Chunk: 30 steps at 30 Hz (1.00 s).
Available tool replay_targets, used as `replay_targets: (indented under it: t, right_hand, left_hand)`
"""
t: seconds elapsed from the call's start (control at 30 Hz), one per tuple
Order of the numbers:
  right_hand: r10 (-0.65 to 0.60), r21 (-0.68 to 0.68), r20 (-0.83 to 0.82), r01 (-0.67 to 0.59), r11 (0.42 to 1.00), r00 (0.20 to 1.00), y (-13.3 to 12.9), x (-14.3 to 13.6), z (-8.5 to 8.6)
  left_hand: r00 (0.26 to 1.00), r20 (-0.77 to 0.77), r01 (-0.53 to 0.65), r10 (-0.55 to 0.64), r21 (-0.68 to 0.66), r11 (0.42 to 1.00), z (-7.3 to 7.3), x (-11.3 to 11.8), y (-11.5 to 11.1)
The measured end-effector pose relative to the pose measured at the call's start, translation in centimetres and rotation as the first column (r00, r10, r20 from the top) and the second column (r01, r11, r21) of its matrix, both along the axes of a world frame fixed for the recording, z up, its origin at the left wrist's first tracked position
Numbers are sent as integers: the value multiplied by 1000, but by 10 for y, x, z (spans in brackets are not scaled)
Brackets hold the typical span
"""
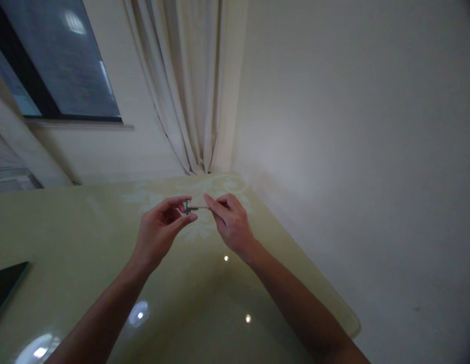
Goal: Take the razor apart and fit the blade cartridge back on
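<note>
Above the far part of the table, my left hand [159, 225] pinches a small, flat green piece [188, 207] between thumb and fingertips. The piece is held upright, and its exact kind is too small to make out. My right hand [231, 221] is closed on a thin pale stick [201, 207], with the index finger stretched along it. The stick points left, its darker end reaching the green piece. Whether the two are joined or only touch, I cannot tell. Fingers hide the stick's right end.
A glossy pale green table [87, 227] with light reflections lies under both arms. At its left edge is a dark flat object [9, 283], partly out of view. Beyond stand a cream curtain [185, 76], a window [68, 60] and a plain wall [352, 126] along the right.
</note>
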State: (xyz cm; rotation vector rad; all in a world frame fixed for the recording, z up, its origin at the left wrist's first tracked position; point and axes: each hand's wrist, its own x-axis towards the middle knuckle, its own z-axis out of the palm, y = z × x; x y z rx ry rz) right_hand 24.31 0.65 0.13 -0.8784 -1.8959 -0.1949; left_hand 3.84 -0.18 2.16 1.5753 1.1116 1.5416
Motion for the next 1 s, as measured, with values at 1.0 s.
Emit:
replay_targets:
  t: [1.0]
  right_hand:
    - [38, -238, 6, -35, 971, 999, -9, -6, 3]
  left_hand:
    - [992, 126, -8, 14, -46, 999, 4, 2, 0]
